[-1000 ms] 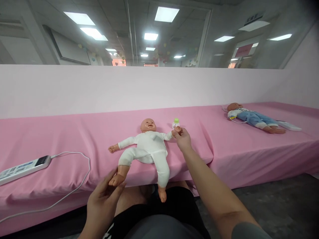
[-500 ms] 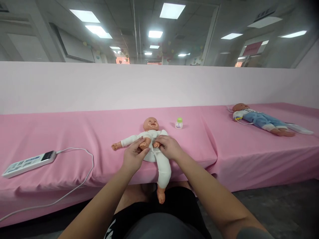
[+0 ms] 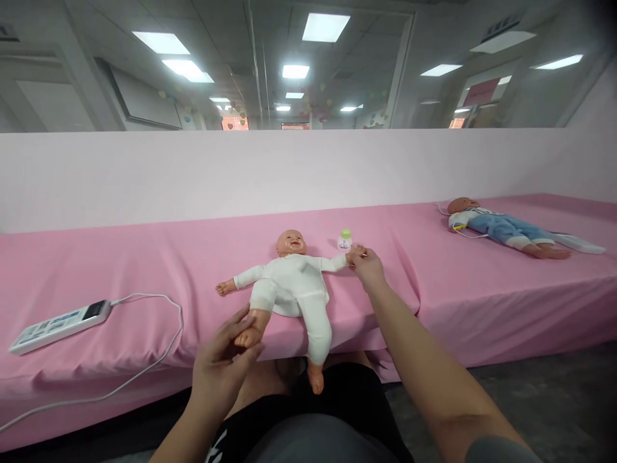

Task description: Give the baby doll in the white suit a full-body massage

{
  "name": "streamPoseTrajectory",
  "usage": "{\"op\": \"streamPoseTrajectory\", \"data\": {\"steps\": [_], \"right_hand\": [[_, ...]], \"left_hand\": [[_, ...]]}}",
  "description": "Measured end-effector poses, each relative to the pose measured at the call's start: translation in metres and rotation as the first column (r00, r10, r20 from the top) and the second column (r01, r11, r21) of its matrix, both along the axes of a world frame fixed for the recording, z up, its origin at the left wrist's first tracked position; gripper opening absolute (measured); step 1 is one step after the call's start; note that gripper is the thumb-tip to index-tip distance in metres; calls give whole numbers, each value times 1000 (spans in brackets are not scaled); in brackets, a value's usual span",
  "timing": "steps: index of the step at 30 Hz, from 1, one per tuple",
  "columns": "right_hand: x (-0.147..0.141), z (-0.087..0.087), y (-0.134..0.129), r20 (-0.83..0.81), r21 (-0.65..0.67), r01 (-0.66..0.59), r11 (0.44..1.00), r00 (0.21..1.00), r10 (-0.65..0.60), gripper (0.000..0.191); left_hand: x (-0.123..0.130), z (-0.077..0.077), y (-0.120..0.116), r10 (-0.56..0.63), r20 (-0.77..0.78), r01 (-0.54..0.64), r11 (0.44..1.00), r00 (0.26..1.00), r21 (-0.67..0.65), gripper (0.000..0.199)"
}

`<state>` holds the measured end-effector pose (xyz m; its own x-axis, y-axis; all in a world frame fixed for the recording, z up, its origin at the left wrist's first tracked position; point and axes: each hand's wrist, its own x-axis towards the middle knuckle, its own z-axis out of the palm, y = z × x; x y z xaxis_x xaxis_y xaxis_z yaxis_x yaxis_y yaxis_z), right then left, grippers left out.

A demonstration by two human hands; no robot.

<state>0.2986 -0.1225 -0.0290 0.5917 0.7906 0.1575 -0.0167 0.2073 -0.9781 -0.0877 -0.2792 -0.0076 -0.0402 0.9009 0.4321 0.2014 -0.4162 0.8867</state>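
A baby doll (image 3: 299,280) in a white bodysuit lies on its back on the pink-covered table (image 3: 159,257), its head away from me and one leg hanging over the front edge. My left hand (image 3: 224,360) is closed around the doll's foot at the left, with that leg bent outward. At the right, my right hand (image 3: 367,265) grips the doll's small hand, its arm stretched out sideways. Just behind my right fingers stands a small white bottle with a green cap (image 3: 345,240). The doll's other arm lies spread to the left, untouched.
A white power strip or control box (image 3: 60,326) lies at the left, its white cable (image 3: 176,315) looping over the front edge. Farther right, a second doll (image 3: 506,229) in blue trousers lies with tubing and a clear bag (image 3: 576,243). Behind rises a pale wall with a window.
Both hands have moved apart from the doll's middle. The left drew its leg down and outward to the left; the right stretched its arm out to the right.
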Motion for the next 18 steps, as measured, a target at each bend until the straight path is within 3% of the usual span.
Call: {"op": "streamPoseTrajectory", "data": {"steps": [6, 9, 12, 15, 16, 18], "right_hand": [[26, -23, 2, -55, -86, 54, 995, 997, -59, 36], [23, -22, 3, -54, -74, 63, 995, 996, -67, 38], [7, -8, -1, 33, 4, 87, 996, 996, -87, 41], [-24, 15, -9, 254, 122, 86, 989, 960, -115, 46], [-37, 23, -13, 333, 151, 68, 986, 936, -115, 43], [-63, 34, -18, 483, 195, -93, 976, 875, -14, 34]], "left_hand": [[-15, -48, -37, 16, -3, -16, 992, 1000, -125, 42], [-16, -56, -42, 14, 3, -13, 986, 1000, -164, 41], [-13, -48, -34, 30, 5, -29, 991, 1000, -131, 41], [0, -29, -14, 15, 34, -13, 998, 999, -59, 40], [6, -21, -5, -1, 53, 3, 999, 999, -38, 40], [21, -6, 15, -46, 85, 48, 999, 995, -24, 44]]}}
